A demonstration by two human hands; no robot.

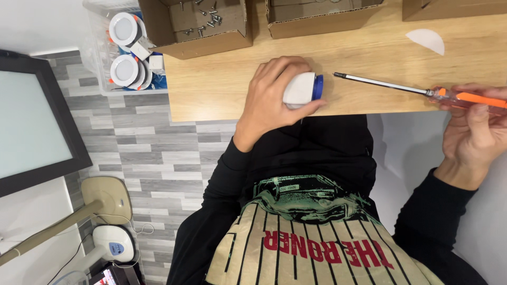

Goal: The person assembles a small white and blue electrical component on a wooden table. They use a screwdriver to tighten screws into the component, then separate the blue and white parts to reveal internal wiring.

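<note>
Left grip: our left hand (274, 92) is curled over a small white fitting (300, 89) with a blue end, fingers wrapped on top and thumb under it, pressing it to the counter (227, 87).
Right grip: our right hand (472, 132) is pinching the orange handle of a screwdriver (422, 91), fingers folded round it at the counter's near right edge.
Screwdriver: we hold it almost level, its long metal shaft running left from the right grip; the tip sits just beside the fitting's blue end, not touching it as far as we can tell.
Fitting: lies on its side under the left grip, near the counter's front edge, blue end facing the right grip.
Beyond the left grip: an open cardboard box (203, 26) with loose screws (203, 24) in it.
Left of that box: a clear bin (103, 58) of round white lights (124, 70).
Beyond the right grip: a white half-round scrap (426, 39) lies on the counter.
</note>
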